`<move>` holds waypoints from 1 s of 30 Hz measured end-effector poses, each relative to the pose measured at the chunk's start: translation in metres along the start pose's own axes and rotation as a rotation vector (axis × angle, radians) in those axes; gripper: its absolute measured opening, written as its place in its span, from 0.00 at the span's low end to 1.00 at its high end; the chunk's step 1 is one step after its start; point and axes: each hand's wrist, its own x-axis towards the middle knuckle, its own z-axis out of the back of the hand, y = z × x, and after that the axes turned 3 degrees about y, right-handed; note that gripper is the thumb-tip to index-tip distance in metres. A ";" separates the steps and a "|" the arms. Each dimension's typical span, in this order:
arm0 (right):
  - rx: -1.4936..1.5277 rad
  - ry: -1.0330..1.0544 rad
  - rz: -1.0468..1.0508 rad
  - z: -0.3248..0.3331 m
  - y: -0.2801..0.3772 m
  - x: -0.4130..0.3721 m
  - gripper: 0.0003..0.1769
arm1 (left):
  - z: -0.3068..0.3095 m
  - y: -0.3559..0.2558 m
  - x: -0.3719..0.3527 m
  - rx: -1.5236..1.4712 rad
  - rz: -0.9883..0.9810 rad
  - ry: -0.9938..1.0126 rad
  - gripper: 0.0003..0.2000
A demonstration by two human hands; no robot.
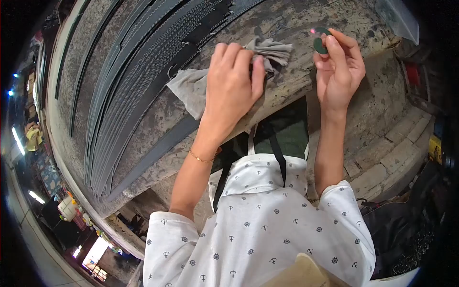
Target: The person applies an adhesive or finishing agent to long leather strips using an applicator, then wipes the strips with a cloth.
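Note:
My left hand point(233, 79) is closed palm-down on a crumpled grey cloth point(188, 87), which spreads out on both sides of the fingers over the worktop. Raised above the worktop's near edge, my right hand point(340, 71) pinches a small round green disc point(321, 44) between thumb and fingers. A bright pink spot shows at the disc's upper left. Beside my left wrist lies a single flat dark strap point(153, 155), its upper end running toward the cloth.
Many long dark straps point(125, 91) with light stitching lie fanned across the stained worktop point(306, 79). A clear plastic sheet point(398, 20) hangs at the far right corner. Below it are a red object point(412, 74) and a curved brick ledge point(399, 138).

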 end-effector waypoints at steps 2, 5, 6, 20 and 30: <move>-0.130 -0.002 -0.022 -0.006 0.002 0.000 0.08 | 0.006 0.001 0.000 0.012 0.154 -0.045 0.07; -0.334 0.029 -0.058 -0.017 0.002 0.000 0.08 | 0.023 0.005 -0.002 0.146 0.408 -0.165 0.06; -0.409 0.055 -0.075 -0.020 0.002 -0.001 0.09 | 0.027 0.007 -0.003 0.180 0.331 -0.185 0.07; -0.639 0.219 -0.234 -0.030 0.020 -0.023 0.05 | 0.024 -0.006 -0.016 0.000 0.118 0.184 0.18; -0.573 0.404 -0.113 -0.013 0.017 -0.022 0.05 | 0.025 -0.003 -0.018 -0.004 0.088 0.204 0.16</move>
